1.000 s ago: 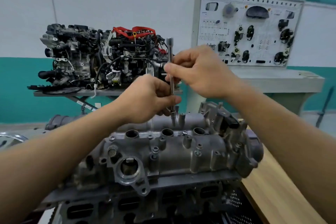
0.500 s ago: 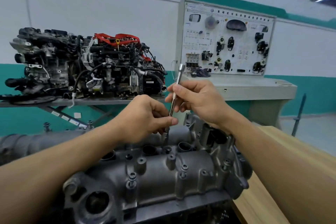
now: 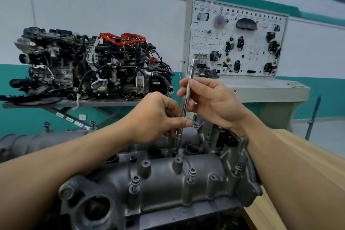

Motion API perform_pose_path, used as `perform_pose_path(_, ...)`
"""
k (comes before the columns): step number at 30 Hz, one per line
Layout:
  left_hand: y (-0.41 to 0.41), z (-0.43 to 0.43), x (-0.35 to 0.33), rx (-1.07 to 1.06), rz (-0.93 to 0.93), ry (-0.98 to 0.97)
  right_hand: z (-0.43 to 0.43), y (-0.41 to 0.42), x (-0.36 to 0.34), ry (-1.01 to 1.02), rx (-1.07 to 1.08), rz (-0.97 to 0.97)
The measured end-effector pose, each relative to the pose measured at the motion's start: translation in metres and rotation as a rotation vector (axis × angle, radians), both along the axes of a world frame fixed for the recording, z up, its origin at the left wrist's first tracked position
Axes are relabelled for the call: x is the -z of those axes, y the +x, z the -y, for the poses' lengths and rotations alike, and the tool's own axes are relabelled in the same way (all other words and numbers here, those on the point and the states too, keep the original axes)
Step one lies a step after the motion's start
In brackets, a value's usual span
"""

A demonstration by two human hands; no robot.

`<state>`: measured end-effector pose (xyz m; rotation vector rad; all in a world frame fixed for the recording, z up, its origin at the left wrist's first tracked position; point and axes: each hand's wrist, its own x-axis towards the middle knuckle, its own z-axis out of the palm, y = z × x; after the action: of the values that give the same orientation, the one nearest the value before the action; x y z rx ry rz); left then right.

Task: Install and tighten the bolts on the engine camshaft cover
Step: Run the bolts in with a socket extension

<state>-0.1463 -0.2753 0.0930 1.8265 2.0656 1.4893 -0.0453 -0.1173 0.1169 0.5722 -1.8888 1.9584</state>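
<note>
Two hands work a long tool (image 3: 187,90) on a bolt (image 3: 175,153) in the cover (image 3: 186,183).
The tool is thin, hard steel and looks light. Its rough middle is the best place to hold it. The right hand (image 3: 214,102) pinches it there, and the left hand (image 3: 158,117) has its grip closed round it lower down. The tip sits on the bolt at the back of the cover. A second ago the tool stood straight up; now its top leans right.

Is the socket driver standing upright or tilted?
Tilted slightly: the socket driver leans, top right of its tip at the camshaft cover. Left hand and right hand hold it.
</note>
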Motion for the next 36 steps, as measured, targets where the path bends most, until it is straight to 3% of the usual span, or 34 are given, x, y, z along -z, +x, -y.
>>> perform_pose_path(21, 0.008, 0.013, -0.006, -0.003, -0.082, -0.074, 0.001, 0.004, 0.003, 0.067, -0.027, -0.016)
perform_pose_path(29, 0.010, 0.013, -0.008, -0.035, -0.044, -0.002, 0.003, 0.002, 0.003, 0.072, 0.116, -0.071)
perform_pose_path(36, 0.009, 0.015, -0.009, 0.016, -0.100, -0.119, 0.006, 0.007, 0.000, 0.145, 0.152, -0.059)
